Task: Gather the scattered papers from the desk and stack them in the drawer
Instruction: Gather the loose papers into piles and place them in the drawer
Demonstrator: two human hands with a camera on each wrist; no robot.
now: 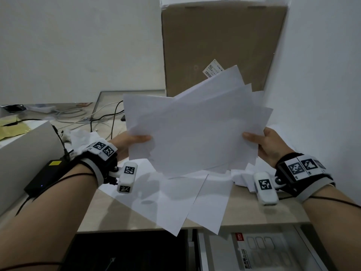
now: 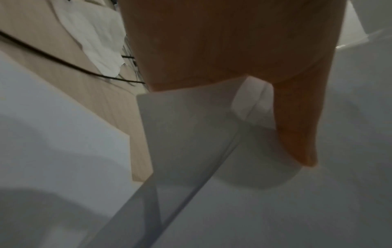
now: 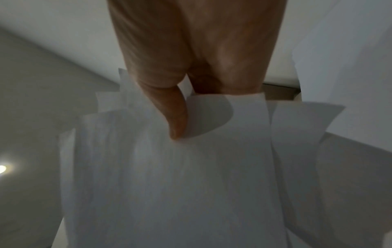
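Observation:
I hold a fanned bundle of white papers (image 1: 195, 130) up above the desk. My left hand (image 1: 132, 140) pinches its left edge, thumb on top. My right hand (image 1: 259, 141) pinches its right edge, thumb on the front sheet. The left wrist view shows my thumb (image 2: 297, 127) pressed on the sheets (image 2: 254, 193). From the right wrist, the thumb (image 3: 176, 115) lies on the papers (image 3: 169, 176). More loose papers (image 1: 185, 202) lie on the desk (image 1: 101, 212) below, overhanging its front edge. The open drawer (image 1: 263, 249) sits below at the lower right.
A tall cardboard box (image 1: 218, 45) leans on the wall behind the bundle. A black power brick (image 1: 48, 173) and cables (image 1: 109, 118) lie at the left, beside a white box (image 1: 23, 153). Crumpled white paper (image 1: 82, 137) sits behind my left wrist.

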